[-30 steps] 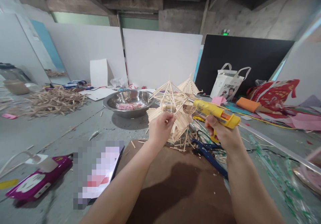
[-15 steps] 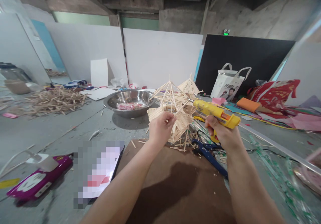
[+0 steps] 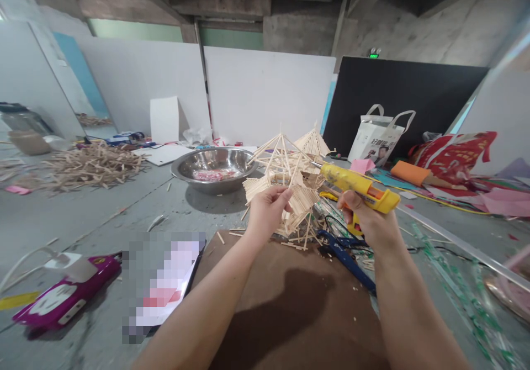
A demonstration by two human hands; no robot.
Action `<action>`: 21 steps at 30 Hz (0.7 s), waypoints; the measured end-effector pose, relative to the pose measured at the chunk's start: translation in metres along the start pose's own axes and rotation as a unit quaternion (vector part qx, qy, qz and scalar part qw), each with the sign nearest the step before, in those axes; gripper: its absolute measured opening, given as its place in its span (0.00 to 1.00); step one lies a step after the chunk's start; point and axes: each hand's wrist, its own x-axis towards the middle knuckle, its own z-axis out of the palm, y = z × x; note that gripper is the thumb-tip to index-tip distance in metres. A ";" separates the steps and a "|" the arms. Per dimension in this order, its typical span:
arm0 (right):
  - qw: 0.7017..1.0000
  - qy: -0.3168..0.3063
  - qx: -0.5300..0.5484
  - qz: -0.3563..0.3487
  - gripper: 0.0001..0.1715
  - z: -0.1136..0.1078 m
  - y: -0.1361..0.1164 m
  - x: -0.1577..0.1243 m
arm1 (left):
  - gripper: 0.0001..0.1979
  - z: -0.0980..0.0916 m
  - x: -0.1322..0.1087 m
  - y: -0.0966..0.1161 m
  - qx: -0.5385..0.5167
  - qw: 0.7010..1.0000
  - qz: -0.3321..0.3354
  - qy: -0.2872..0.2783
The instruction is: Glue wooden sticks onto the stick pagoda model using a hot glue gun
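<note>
My right hand (image 3: 360, 210) is wrapped round the grip of a yellow hot glue gun (image 3: 351, 185), its metal nozzle pointing left at the stick model. My left hand (image 3: 269, 210) is closed in a pinch at the front of that model, and a thin wooden stick (image 3: 295, 175) seems to rise from its fingertips. The stick model (image 3: 304, 201) is built of pale wooden sticks, with pointed open-frame roofs and slatted sloping panels. My left fingers hide part of its front. Loose sticks lie around its base.
Blue-handled pliers (image 3: 348, 262) lie on the brown board (image 3: 306, 315). A steel basin (image 3: 215, 185) stands behind to the left. A phone-like screen (image 3: 169, 287) and a purple power strip (image 3: 70, 292) are at left. Clear green-marked strips (image 3: 459, 298) lie at right.
My left fingers have turned slightly, and the thin stick at their tips now stands steeper. The glue gun has shifted very slightly to the right.
</note>
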 end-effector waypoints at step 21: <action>0.954 0.159 0.253 0.016 0.18 0.025 0.044 0.066 | 0.10 0.011 -0.002 -0.023 0.128 0.982 0.116 0.074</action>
